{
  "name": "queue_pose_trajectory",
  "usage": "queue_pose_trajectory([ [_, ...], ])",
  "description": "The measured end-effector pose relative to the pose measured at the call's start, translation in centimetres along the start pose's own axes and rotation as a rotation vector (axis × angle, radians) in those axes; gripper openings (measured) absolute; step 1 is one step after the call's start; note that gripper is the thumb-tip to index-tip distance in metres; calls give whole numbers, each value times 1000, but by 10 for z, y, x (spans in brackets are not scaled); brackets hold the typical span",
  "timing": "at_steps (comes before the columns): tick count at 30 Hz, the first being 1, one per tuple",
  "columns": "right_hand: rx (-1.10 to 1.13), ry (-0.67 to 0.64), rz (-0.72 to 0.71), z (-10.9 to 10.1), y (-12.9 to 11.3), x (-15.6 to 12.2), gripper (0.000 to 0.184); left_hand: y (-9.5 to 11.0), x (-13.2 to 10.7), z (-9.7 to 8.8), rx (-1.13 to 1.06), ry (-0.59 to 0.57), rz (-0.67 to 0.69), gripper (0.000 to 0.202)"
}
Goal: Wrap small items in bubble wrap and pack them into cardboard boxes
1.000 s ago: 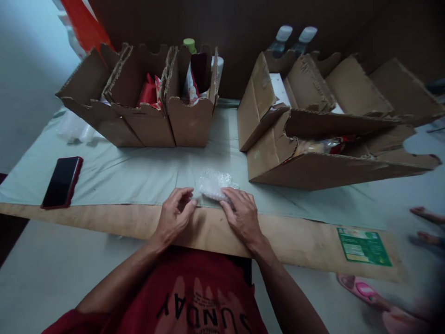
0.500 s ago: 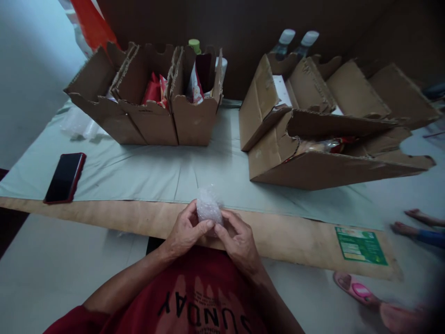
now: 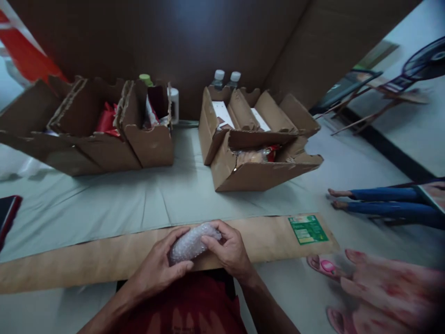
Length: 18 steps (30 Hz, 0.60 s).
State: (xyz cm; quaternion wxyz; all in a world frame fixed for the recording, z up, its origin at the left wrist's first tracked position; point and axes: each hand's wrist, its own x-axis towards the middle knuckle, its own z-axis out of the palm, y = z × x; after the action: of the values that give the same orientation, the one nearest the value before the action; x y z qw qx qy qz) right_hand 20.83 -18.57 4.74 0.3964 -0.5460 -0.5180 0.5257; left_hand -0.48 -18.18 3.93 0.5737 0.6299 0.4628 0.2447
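A bubble-wrapped bundle [image 3: 191, 243] lies slantwise between my two hands, above the tan strip [image 3: 114, 255] along the table's front edge. What the bubble wrap encloses cannot be made out. My left hand [image 3: 162, 260] cups the bundle's left end, fingers behind it and thumb along the near side. At its right end my right hand [image 3: 227, 246] grips the wrap between thumb and fingers.
Cardboard bins [image 3: 149, 146] with packets stand at the back left; more cardboard bins [image 3: 266, 176] stand right of centre. Two white-capped bottles [image 3: 219, 80] rise behind them. A phone [image 3: 7, 215] lies far left. Other people's legs [image 3: 385, 199] and a fan [image 3: 424, 62] are on the right.
The view has swung right. The bundle has turned from upright to slanting sideways, and my hands have moved apart to its two ends.
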Motion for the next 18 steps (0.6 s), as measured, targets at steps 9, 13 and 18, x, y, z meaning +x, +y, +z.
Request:
queue_pose_trajectory([
  [9,-139,-286,13,-51,-19,-3,33,21,22,-6,94,-327,73,38],
  [13,-309,-224,-148,-96,-55,-5,21,38,40,-22,208,-304,305,72],
  [18,-607,463,-466,-182,-119,-11,24,95,104,-21,505,132,770,72],
])
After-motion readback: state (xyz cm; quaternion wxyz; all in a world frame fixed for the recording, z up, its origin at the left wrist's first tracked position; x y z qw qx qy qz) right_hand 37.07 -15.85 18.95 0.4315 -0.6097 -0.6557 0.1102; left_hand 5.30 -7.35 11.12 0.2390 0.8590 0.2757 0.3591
